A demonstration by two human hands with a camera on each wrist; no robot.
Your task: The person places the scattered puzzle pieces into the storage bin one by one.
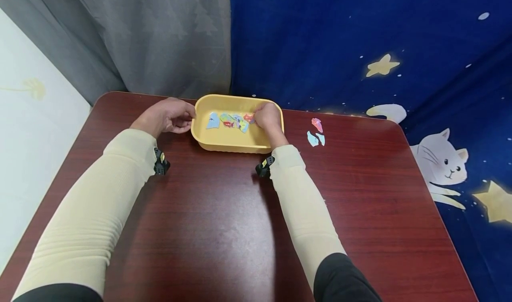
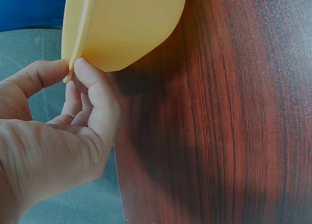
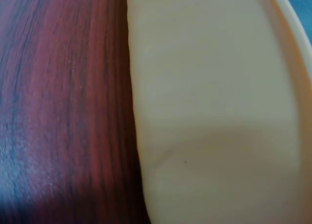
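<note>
A yellow plastic bin (image 1: 235,144) stands near the table's far edge. My left hand (image 1: 176,115) is at its left end; in the left wrist view the thumb and index finger pinch the bin's rim (image 2: 78,44). My right hand (image 1: 268,116) is inside the bin at the right, fingers curled down, fingertips hidden. Beside those fingers is a small red-pink paper-like piece (image 1: 249,118); whether they hold it I cannot tell. Further left in the bin lie a light blue piece (image 1: 213,120) and several multicoloured pieces (image 1: 242,124). The right wrist view shows the bin's outer wall (image 3: 214,87), without the hand.
On the dark red wooden table (image 1: 216,213), right of the bin, lie a pink piece (image 1: 317,124) and two pale blue pieces (image 1: 312,138). A grey curtain (image 1: 160,39) and a blue star-patterned curtain (image 1: 320,39) hang behind the table. A white surface (image 1: 32,115) borders the left.
</note>
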